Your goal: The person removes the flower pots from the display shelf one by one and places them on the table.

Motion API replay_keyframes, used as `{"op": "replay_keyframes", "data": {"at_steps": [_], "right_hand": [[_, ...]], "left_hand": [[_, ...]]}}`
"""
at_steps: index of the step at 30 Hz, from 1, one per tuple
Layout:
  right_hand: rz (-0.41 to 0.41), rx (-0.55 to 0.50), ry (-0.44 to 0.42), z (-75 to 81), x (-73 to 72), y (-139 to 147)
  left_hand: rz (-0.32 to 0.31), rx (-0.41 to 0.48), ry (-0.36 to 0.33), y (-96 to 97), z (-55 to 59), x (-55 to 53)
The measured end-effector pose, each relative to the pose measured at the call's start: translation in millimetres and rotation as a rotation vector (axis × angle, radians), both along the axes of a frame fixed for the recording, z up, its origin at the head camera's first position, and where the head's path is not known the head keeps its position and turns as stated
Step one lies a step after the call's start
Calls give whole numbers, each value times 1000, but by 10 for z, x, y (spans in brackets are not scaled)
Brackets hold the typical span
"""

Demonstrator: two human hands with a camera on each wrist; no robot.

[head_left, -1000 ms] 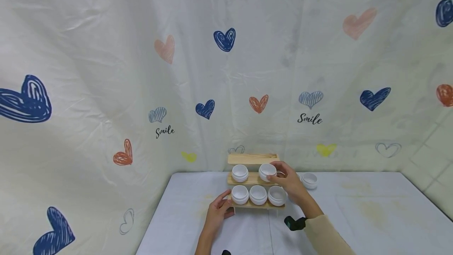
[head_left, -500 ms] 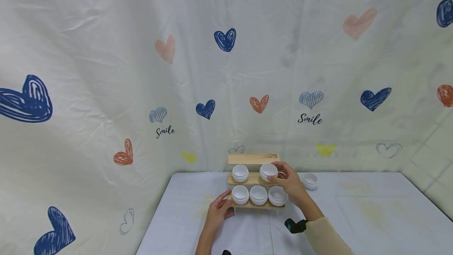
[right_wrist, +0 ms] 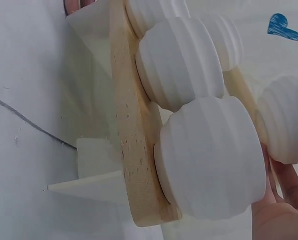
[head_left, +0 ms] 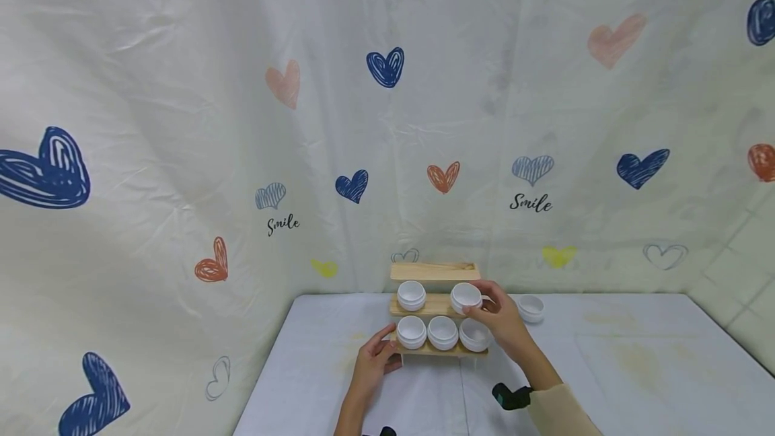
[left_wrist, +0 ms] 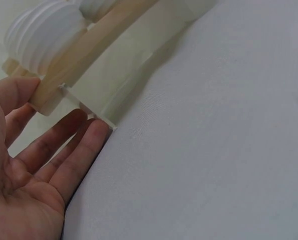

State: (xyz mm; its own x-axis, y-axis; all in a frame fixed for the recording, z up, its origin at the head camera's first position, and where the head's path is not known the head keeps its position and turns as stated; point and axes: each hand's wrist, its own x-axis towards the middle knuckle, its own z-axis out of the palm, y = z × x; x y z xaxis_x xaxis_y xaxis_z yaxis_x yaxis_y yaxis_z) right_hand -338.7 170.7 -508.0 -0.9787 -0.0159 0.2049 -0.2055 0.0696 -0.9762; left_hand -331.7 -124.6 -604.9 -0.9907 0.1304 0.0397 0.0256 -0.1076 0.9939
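Note:
A tiered wooden stand [head_left: 433, 273] on white legs is on the table. My right hand [head_left: 500, 317] holds a small white ribbed pot [head_left: 465, 295] at the right end of the middle tier, thumb in front and fingers behind. My left hand [head_left: 371, 360] grips the left end of the bottom tier; in the left wrist view the thumb lies on the wooden board [left_wrist: 63, 75] and fingers touch the white leg [left_wrist: 91, 105]. Another white pot [head_left: 411, 296] sits at the middle tier's left end. Three pots line the bottom tier, the rightmost pot [right_wrist: 211, 157] large in the right wrist view.
One more white pot [head_left: 531, 309] stands on the table right of the stand, behind my right forearm. A white cloth covers the table [head_left: 605, 369]. Behind it hangs a pale curtain [head_left: 484, 113] printed with hearts. A black device [head_left: 511, 396] is at my right wrist.
My right hand has shifted slightly right, taking the held pot along the middle tier to its right end. My left hand stays on the bottom tier.

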Motion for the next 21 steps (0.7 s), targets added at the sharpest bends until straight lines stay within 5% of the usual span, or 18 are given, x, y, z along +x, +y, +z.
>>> {"op": "replay_keyframes", "data": {"at_steps": [21], "right_hand": [[-135, -106, 69, -31, 283, 43]], "left_hand": [[-14, 23, 12, -4, 8, 10]]}}
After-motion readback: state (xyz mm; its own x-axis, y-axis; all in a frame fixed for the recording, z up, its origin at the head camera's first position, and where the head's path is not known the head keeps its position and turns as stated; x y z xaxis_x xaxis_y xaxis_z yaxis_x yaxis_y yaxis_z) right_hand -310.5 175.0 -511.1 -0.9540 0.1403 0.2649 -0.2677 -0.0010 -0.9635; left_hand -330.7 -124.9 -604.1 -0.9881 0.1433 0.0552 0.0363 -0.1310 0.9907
